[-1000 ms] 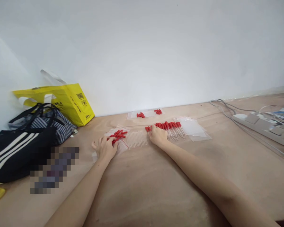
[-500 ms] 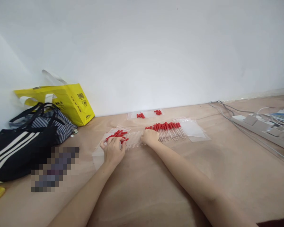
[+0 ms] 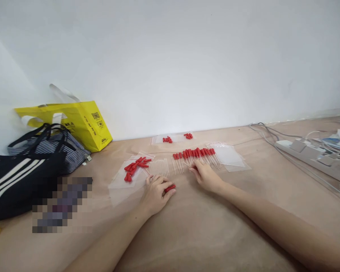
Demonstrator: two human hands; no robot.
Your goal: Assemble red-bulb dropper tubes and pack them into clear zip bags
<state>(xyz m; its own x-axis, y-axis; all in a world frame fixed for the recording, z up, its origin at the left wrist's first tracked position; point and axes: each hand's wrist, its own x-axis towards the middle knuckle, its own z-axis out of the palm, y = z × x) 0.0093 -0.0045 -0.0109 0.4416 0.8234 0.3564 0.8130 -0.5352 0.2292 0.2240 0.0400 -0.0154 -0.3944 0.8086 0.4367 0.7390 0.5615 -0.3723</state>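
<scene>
My left hand (image 3: 158, 193) is closed near the table, with a red rubber bulb (image 3: 170, 188) pinched between thumb and fingers. To its right, my right hand (image 3: 206, 176) is closed at the fingertips on a thin clear tube (image 3: 187, 164). Just beyond that hand runs a row of red-topped droppers (image 3: 197, 152), their clear tubes pointing toward me. Bare clear tubes (image 3: 159, 167) lie side by side past my left hand. Loose red bulbs (image 3: 136, 166) are heaped on a clear plastic bag (image 3: 117, 185) at the left.
Near the wall is another clear bag (image 3: 158, 139) with two red clusters. A flat clear bag (image 3: 231, 156) lies right of the row. Black (image 3: 25, 181) and yellow (image 3: 86, 124) bags stand left. A power strip (image 3: 308, 156) with cables sits right.
My left hand has left the bulb heap and come right and nearer with a red bulb. My right hand has moved right from the bare tubes, uncovering the left end of the dropper row.
</scene>
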